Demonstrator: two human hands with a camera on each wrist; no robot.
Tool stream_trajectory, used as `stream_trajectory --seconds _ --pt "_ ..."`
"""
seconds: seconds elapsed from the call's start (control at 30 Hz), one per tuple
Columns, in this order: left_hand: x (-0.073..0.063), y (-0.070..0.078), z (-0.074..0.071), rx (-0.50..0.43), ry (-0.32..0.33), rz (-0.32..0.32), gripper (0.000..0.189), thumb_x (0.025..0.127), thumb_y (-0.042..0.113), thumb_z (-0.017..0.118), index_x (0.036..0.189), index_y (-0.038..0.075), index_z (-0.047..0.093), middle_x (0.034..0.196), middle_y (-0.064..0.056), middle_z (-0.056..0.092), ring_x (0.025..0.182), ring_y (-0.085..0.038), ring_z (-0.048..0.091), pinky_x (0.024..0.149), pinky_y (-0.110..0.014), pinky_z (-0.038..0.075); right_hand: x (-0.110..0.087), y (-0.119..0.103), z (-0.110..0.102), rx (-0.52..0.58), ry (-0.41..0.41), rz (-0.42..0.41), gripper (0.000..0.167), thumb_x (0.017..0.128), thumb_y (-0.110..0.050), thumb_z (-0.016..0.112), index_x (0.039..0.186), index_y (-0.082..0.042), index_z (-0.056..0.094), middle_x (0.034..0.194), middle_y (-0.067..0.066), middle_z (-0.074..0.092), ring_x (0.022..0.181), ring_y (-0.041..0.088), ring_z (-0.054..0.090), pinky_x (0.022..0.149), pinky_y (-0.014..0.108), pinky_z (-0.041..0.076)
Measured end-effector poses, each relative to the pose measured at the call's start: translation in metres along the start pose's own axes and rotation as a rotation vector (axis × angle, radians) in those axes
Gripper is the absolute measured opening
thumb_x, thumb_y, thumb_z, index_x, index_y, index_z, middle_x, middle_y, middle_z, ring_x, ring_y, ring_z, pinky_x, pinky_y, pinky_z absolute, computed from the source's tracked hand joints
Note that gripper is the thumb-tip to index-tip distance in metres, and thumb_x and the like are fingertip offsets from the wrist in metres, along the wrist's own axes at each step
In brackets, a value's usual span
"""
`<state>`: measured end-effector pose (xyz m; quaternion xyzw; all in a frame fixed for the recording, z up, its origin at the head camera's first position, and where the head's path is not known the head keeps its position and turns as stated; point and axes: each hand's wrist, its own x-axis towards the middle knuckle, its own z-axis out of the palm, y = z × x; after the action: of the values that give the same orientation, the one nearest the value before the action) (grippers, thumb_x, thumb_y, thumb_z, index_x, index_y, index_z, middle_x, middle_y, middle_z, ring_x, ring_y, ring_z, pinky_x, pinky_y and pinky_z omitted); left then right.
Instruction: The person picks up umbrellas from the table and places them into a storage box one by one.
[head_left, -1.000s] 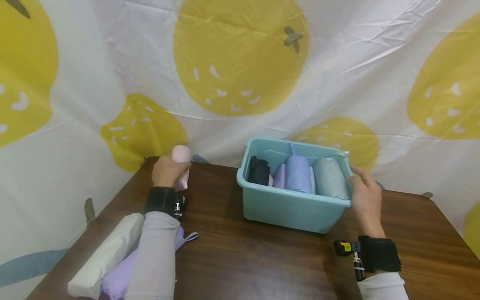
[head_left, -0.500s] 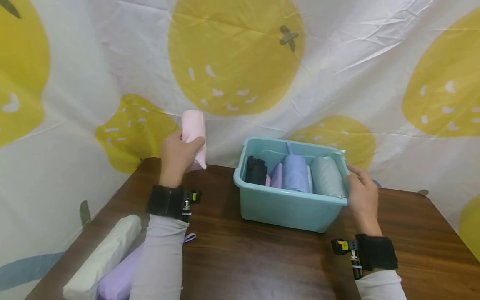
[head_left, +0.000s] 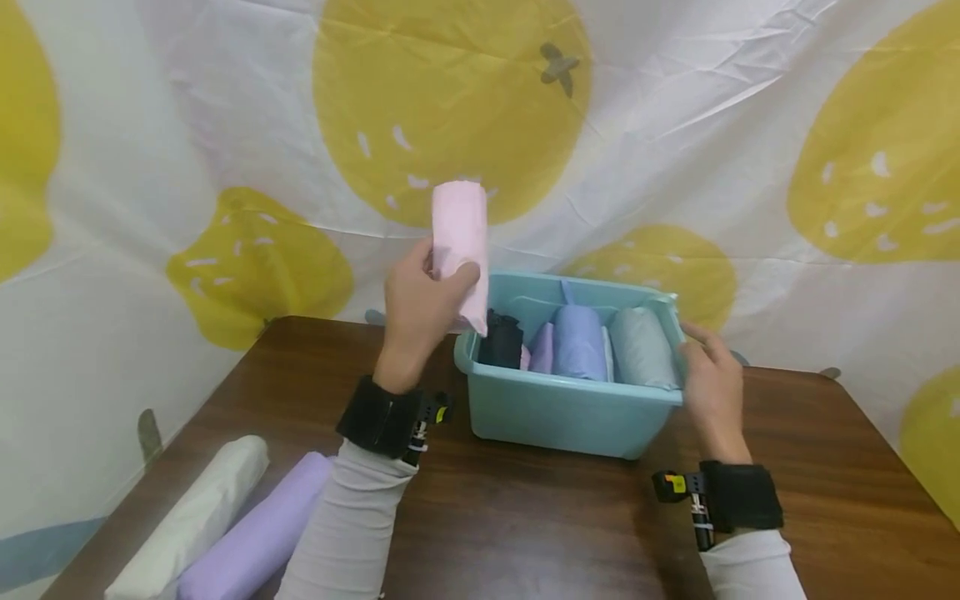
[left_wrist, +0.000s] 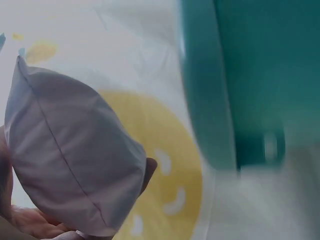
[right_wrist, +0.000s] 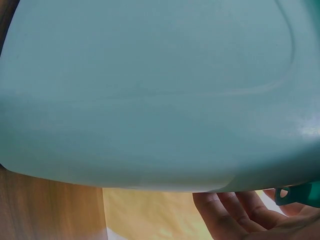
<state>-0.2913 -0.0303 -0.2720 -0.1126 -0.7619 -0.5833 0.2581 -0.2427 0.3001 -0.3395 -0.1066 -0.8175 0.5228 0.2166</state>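
Note:
My left hand point(head_left: 420, 308) grips a pink fabric-covered roll point(head_left: 460, 229) upright, thumb across its front, in the air by the bin's left end. Close up in the left wrist view, the roll's seamed fabric end point(left_wrist: 75, 155) faces the camera, with fingers partly hidden behind it. A light blue plastic bin point(head_left: 555, 421) stands on the table. My right hand point(head_left: 712, 392) holds the bin's right end by the rim; in the right wrist view its fingers point(right_wrist: 235, 212) lie against the bin. Inside are a black bundle point(head_left: 500, 340), a blue roll point(head_left: 579, 342) and a pale green roll point(head_left: 642, 348).
A whitish roll point(head_left: 191, 517) and a purple roll point(head_left: 258, 525) lie side by side at the left of the brown table point(head_left: 517, 517), partly beside my left sleeve. Behind the table hangs a white curtain point(head_left: 652, 150) with yellow fruit prints.
My left hand has lifted the pink roll from the table's back left and carried it up and right towards the bin. My right hand stays on the bin.

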Motion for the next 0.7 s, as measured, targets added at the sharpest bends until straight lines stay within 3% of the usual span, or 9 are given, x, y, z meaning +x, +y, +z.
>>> stream_trajectory --seconds 0.13,0.33,0.53,0.7 --pt "-0.007 0.004 0.015 -0.046 -0.057 0.013 0.04 0.091 0.021 0.075 0.124 -0.001 0.069 0.111 -0.016 0.073 0.092 -0.03 0.066 0.079 -0.045 0.058 0.0 -0.001 0.003 -0.003 -0.003 -0.002 0.051 0.112 -0.027 0.038 0.159 -0.007 0.049 0.165 0.015 0.041 0.149 0.038 0.036 0.115 0.058 0.03" --pt "-0.014 0.004 0.032 -0.025 -0.122 -0.009 0.044 0.091 0.024 0.074 0.126 -0.001 0.068 0.108 -0.015 0.072 0.089 -0.028 0.064 0.078 -0.041 0.053 -0.002 -0.001 0.009 0.006 -0.014 0.006 0.052 0.112 -0.026 0.038 0.159 -0.007 0.048 0.166 0.016 0.04 0.15 0.038 0.035 0.116 0.059 0.029" --pt "-0.017 0.002 0.042 -0.029 -0.162 -0.024 0.041 0.094 0.022 0.07 0.127 -0.002 0.065 0.109 -0.015 0.07 0.088 -0.028 0.064 0.079 -0.041 0.054 -0.005 -0.004 0.015 0.03 -0.033 0.031 0.053 0.113 -0.029 0.036 0.161 -0.01 0.046 0.166 0.015 0.04 0.146 0.037 0.038 0.113 0.059 0.032" --pt "-0.018 0.003 0.046 -0.004 -0.208 -0.068 0.047 0.098 0.023 0.067 0.137 -0.003 0.06 0.118 -0.017 0.067 0.095 -0.03 0.064 0.089 -0.044 0.054 -0.004 -0.006 0.016 0.049 -0.037 0.042 0.053 0.113 -0.031 0.036 0.162 -0.012 0.045 0.166 0.014 0.04 0.146 0.037 0.038 0.114 0.061 0.031"
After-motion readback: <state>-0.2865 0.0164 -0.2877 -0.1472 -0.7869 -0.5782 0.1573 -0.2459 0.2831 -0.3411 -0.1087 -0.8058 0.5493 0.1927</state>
